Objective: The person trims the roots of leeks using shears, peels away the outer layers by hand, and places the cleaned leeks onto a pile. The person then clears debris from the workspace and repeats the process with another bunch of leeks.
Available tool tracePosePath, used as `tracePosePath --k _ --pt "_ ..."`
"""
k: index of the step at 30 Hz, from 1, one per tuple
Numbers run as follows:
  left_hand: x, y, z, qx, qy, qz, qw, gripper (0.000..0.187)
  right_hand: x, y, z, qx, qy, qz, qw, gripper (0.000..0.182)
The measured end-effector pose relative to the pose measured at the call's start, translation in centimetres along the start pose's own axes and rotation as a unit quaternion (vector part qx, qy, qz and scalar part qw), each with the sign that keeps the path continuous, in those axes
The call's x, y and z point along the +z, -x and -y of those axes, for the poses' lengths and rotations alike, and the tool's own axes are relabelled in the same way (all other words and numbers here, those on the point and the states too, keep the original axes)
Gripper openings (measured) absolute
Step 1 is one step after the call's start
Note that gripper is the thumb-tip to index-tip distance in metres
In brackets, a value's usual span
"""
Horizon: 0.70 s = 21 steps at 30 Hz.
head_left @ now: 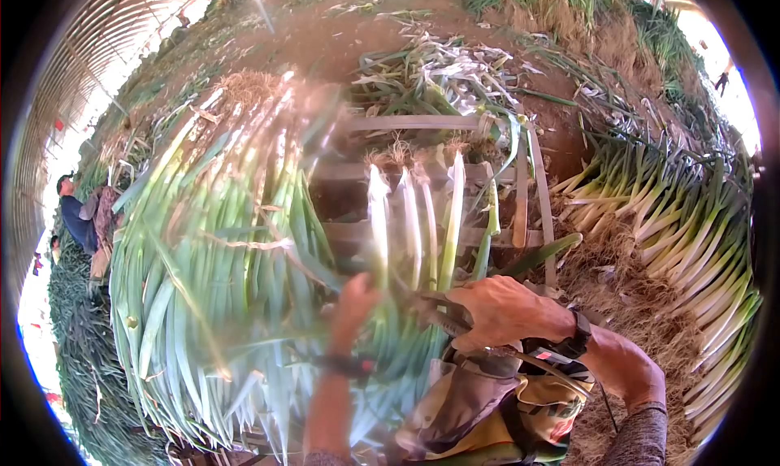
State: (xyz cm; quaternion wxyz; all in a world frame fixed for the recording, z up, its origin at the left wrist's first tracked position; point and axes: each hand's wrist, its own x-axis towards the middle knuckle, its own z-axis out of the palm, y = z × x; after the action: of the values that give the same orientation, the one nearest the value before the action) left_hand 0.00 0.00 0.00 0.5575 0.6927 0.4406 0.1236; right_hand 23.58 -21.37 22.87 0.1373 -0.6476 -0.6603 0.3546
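Observation:
Several leeks lie side by side in front of me, roots away from me and white stems bare. My left hand is at their green part, its fingers smeared by motion. Just to the right, my right hand, with a dark watch on the wrist, is closed around a dark tool that points left over the leaves. A large pile of unpeeled leeks spreads to the left, its long leaves reaching toward me.
A slatted wooden rack stands under the leeks. Stripped leaves are heaped behind it on bare soil. Rows of white-stemmed leeks and loose roots lie at the right. Another person is at the far left.

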Motion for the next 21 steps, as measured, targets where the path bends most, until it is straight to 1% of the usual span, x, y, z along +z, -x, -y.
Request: tracePosePath --k 2,5,6,8,12,15,17,21 --pt "-0.2 0.9 -0.2 0.021 0.075 0.021 0.997 0.042 -0.7 0.8 0.9 -0.023 -0.002 0.005 1.0 0.046" --pt "-1.4 2.3 -2.0 0.025 0.093 0.033 0.995 0.038 -1.6 0.2 1.6 -0.003 0.001 0.094 0.996 0.04" --pt "-1.2 2.0 -1.6 0.02 0.061 0.019 0.998 0.034 -1.3 0.1 1.5 -0.016 -0.008 0.086 0.996 0.038" --pt "-0.6 2.0 -0.7 0.044 0.006 -0.039 0.998 0.031 -0.5 -0.1 1.2 -0.042 -0.028 0.071 0.996 0.035" --pt "0.6 2.1 -0.5 0.07 -0.124 -0.142 0.98 0.029 0.1 -0.9 1.2 -0.045 0.019 0.101 0.994 0.026" --pt "1.1 2.1 -0.5 0.092 -0.139 -0.175 0.97 0.027 1.0 -1.0 1.3 -0.037 0.037 0.092 0.994 0.021" --pt "1.5 2.1 -0.7 0.087 -0.136 -0.199 0.966 0.025 0.8 -0.7 1.9 -0.039 0.055 0.073 0.995 0.018" --pt "2.6 1.9 -1.0 0.07 -0.127 -0.241 0.96 0.022 0.3 -0.6 2.4 -0.037 0.087 0.086 0.992 0.019"
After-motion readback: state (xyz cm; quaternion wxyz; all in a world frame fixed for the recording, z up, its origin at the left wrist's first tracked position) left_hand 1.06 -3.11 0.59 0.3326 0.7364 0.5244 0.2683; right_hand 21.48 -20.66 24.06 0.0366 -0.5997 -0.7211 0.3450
